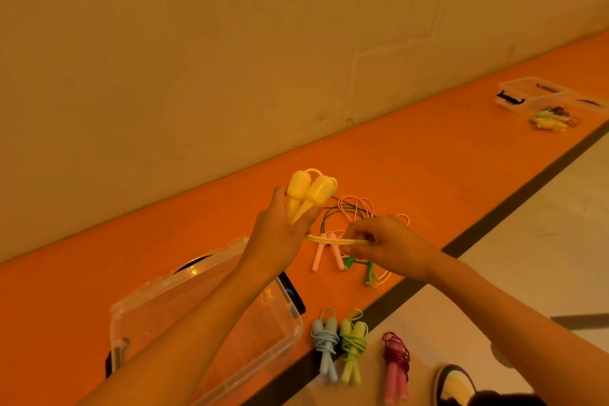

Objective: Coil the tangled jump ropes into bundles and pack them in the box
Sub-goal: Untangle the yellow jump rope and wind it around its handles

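I am gripping the two yellow handles (311,191) together in my left hand (280,237), fingers curled round their thin ends while the fat ends are pointing up. My right hand (385,244) is pinching the yellow cord (329,241), several strands bunched side by side, and the bunch is running straight across between my two hands.

Just beyond and below my hands, a pink rope (324,254) and a green rope (350,262) are lying tangled on the orange floor strip (428,175), their cords looping through each other. The clear box (290,320) is sitting to my left, partly under my left forearm, with black latches at its ends.

Nearer to me, three coiled bundles are lying in a row: a blue bundle (326,343), a lime bundle (352,343) and a magenta bundle (395,362). The toe of a shoe (456,386) is showing beside them.

Far off to the right, against the wall (230,43), a second clear box (534,94) is sitting with a small heap of ropes (553,119) just in front of it.
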Action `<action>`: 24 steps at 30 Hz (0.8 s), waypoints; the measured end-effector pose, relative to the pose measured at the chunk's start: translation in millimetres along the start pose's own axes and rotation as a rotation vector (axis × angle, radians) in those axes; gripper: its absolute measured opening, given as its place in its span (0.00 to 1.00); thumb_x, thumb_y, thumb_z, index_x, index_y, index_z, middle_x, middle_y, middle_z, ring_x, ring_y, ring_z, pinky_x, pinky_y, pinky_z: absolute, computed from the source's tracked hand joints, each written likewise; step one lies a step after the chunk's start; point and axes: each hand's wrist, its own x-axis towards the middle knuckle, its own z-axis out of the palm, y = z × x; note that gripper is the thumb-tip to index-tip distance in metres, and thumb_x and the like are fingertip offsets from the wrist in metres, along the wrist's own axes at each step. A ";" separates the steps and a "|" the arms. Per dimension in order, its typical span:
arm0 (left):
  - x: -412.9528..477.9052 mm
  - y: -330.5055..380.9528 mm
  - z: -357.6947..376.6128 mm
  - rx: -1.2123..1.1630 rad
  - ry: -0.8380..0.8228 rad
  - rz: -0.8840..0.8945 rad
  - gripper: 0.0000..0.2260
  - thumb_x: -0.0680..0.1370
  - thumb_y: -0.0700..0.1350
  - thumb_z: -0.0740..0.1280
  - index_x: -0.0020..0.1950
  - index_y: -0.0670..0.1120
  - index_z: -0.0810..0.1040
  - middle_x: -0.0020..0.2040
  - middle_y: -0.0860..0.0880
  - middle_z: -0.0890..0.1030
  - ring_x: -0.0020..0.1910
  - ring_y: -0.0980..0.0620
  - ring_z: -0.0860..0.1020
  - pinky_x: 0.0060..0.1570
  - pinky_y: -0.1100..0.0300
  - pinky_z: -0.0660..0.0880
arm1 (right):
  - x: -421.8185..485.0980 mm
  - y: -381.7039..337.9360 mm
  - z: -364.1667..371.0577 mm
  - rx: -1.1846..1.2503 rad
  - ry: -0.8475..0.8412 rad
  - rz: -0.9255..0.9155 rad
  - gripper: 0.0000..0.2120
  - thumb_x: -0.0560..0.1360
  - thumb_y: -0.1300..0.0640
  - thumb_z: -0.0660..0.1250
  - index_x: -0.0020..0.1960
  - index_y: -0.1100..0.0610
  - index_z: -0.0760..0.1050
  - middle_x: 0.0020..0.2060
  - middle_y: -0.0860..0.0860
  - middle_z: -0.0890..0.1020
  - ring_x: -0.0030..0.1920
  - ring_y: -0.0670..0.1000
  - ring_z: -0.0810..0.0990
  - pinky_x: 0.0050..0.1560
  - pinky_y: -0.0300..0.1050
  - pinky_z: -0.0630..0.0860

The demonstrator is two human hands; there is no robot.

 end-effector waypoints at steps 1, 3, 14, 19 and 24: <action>0.3 -0.9 0.3 0.027 0.005 0.002 0.21 0.76 0.61 0.67 0.65 0.54 0.68 0.47 0.51 0.81 0.41 0.52 0.82 0.41 0.49 0.81 | 0.0 -0.8 -1.1 -0.038 -0.005 -0.004 0.06 0.77 0.49 0.70 0.47 0.51 0.80 0.32 0.44 0.76 0.33 0.42 0.73 0.34 0.38 0.64; 2.1 -3.2 -1.1 0.076 0.030 0.002 0.21 0.76 0.63 0.66 0.64 0.56 0.67 0.46 0.50 0.81 0.40 0.51 0.82 0.39 0.46 0.80 | -0.1 -2.5 -3.8 -0.107 -0.016 -0.010 0.07 0.77 0.50 0.70 0.46 0.53 0.80 0.31 0.43 0.74 0.32 0.42 0.72 0.33 0.35 0.62; 11.9 -18.1 -18.8 0.349 0.035 -0.017 0.25 0.77 0.65 0.64 0.67 0.54 0.65 0.50 0.47 0.79 0.44 0.47 0.78 0.32 0.57 0.67 | -7.5 7.2 -44.8 -0.121 0.013 -0.011 0.07 0.77 0.47 0.69 0.45 0.49 0.80 0.32 0.45 0.78 0.33 0.44 0.74 0.32 0.37 0.67; 10.0 -12.7 -17.1 0.440 0.004 -0.023 0.25 0.77 0.63 0.64 0.68 0.51 0.65 0.49 0.48 0.78 0.42 0.49 0.76 0.30 0.57 0.66 | -11.7 8.7 -59.4 -0.107 0.071 -0.065 0.05 0.78 0.49 0.69 0.48 0.50 0.82 0.35 0.44 0.79 0.36 0.46 0.76 0.36 0.48 0.73; 1.2 -8.4 -3.4 0.560 -0.185 -0.017 0.24 0.78 0.63 0.64 0.68 0.51 0.65 0.49 0.50 0.76 0.45 0.49 0.75 0.35 0.55 0.70 | -10.1 2.4 -63.1 -0.077 0.202 -0.154 0.04 0.78 0.52 0.69 0.47 0.51 0.81 0.37 0.43 0.79 0.38 0.46 0.76 0.35 0.38 0.69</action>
